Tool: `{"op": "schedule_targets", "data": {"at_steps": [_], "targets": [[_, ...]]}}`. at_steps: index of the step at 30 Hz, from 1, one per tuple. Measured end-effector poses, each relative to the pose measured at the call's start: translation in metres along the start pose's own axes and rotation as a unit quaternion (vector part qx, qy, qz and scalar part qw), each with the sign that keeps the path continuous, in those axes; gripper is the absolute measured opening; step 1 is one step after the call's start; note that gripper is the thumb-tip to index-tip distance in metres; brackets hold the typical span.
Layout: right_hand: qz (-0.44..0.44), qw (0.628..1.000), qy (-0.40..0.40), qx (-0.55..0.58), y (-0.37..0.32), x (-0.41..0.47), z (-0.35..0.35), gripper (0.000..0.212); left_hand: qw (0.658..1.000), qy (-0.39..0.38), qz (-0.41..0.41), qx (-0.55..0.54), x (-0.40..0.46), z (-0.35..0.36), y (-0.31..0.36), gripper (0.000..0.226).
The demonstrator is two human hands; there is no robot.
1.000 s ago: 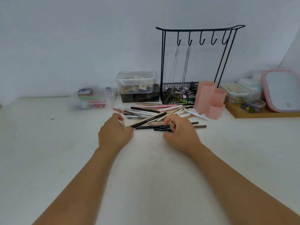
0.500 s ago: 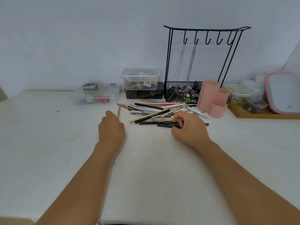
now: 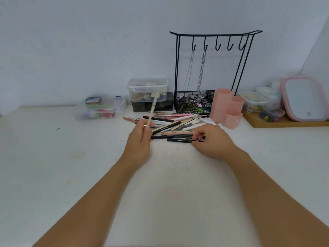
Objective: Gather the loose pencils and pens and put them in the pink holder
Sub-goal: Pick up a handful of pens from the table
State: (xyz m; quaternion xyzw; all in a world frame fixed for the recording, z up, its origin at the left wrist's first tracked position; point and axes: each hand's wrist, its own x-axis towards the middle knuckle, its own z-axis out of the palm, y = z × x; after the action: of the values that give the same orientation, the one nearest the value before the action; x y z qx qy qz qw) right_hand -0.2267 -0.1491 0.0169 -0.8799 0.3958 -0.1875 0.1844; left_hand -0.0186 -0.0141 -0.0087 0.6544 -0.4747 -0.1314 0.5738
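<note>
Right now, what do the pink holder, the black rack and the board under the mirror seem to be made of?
Holder: likely matte plastic, with an even pink colour and no shine.
Rack: probably black-coated metal wire, shown by thin rods and bent hooks.
Board: looks like wood or bamboo, with a warm brown, flat edge.
</note>
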Motion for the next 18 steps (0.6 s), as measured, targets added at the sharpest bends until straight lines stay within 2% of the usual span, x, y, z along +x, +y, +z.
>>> {"op": "schedule_targets", "data": {"at_steps": [4, 7, 9, 11, 14, 16, 18], "targets": [[-0.037, 0.998, -0.032, 0.046, 0.005, 0.001, -0.004, 0.008, 0.999, -0.002, -0.044, 0.006, 0.002, 0.001, -0.003, 0.026], [-0.045, 0.992, -0.011, 0.115, 0.003, 0.000, -0.011, 0.007, 0.995, 0.002, -0.082, -0.059, 0.003, 0.000, 0.001, 0.020], [-0.032, 0.978, -0.018, 0.206, -0.002, -0.003, -0.013, 0.011, 0.989, -0.001, -0.101, -0.107, 0.002, 0.000, 0.005, 0.014], [-0.021, 0.946, -0.053, 0.321, -0.012, -0.006, -0.009, 0.016, 0.984, -0.010, -0.106, -0.144, 0.000, 0.001, 0.011, 0.008], [-0.007, 0.873, -0.089, 0.479, -0.025, -0.007, 0.003, 0.011, 0.975, -0.017, -0.118, -0.189, -0.001, 0.009, 0.021, 0.005], [0.008, 0.831, -0.099, 0.548, -0.034, -0.007, 0.009, 0.008, 0.967, -0.023, -0.126, -0.218, -0.003, 0.019, 0.026, 0.009], [0.013, 0.806, -0.103, 0.583, -0.038, -0.006, 0.014, 0.006, 0.963, -0.037, -0.125, -0.236, -0.006, 0.029, 0.031, 0.021]]}}
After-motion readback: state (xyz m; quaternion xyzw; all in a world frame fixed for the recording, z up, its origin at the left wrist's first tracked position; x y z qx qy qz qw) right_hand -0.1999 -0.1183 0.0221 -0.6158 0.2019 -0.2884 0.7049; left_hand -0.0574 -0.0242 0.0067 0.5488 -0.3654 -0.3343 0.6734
